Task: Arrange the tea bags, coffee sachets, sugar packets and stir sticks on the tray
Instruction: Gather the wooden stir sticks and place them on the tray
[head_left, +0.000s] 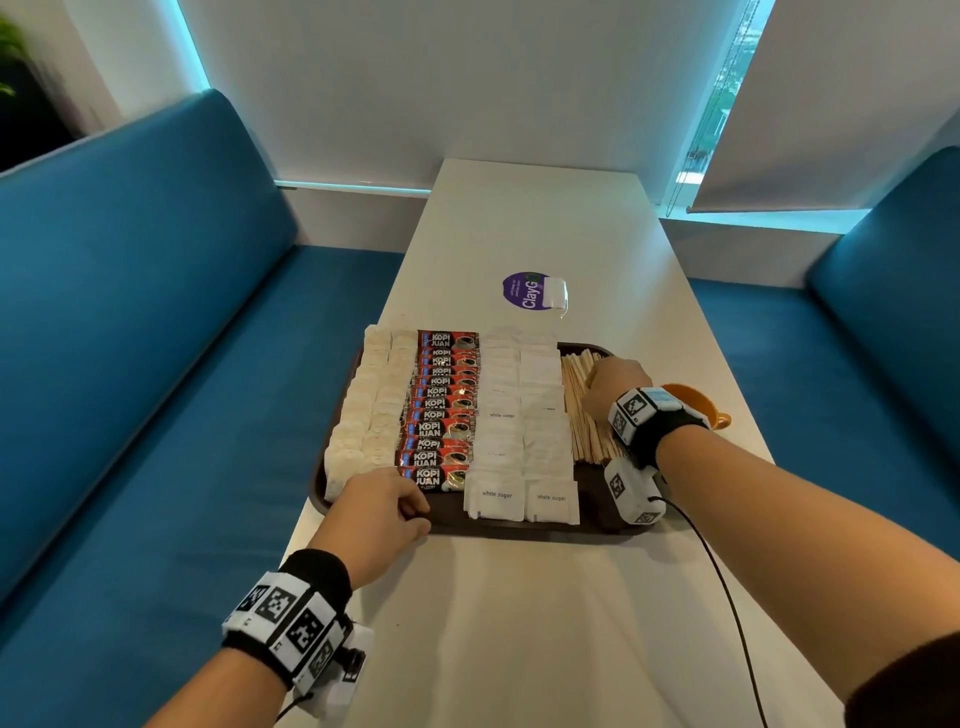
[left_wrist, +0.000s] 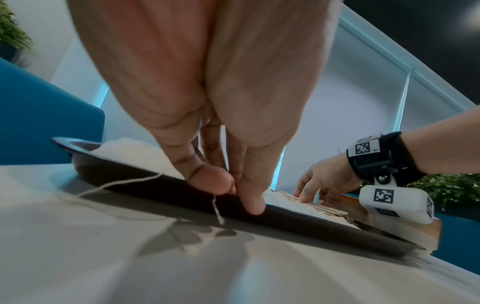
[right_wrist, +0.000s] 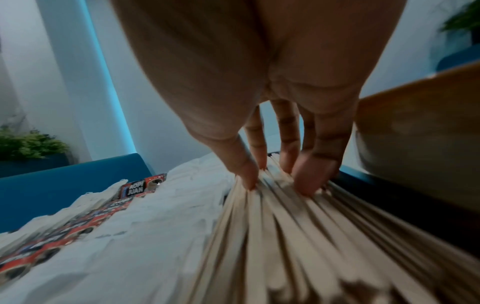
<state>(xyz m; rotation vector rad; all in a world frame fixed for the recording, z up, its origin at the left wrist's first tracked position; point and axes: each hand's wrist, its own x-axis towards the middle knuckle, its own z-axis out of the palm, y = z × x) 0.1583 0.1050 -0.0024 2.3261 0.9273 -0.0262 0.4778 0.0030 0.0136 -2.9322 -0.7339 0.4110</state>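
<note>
Pinching tea-bag string (left_wrist: 124, 182), left fingers (left_wrist: 250, 197); right fingers (right_wrist: 306, 181) straight, touching stir sticks (right_wrist: 285, 236).

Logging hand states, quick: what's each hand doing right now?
Left hand: pinches the tea bag string.
Right hand: open, fingertips pressing the stir sticks.

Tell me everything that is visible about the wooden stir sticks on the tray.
The stir sticks are thin, flat strips of pale wood, many of them, lying flat side by side in a loose bundle. They run lengthwise along the right side of the dark brown tray, just right of the white sugar packets. Some ends fan out unevenly. The right hand rests on their far part, its fingertips pressing down among them.
</note>
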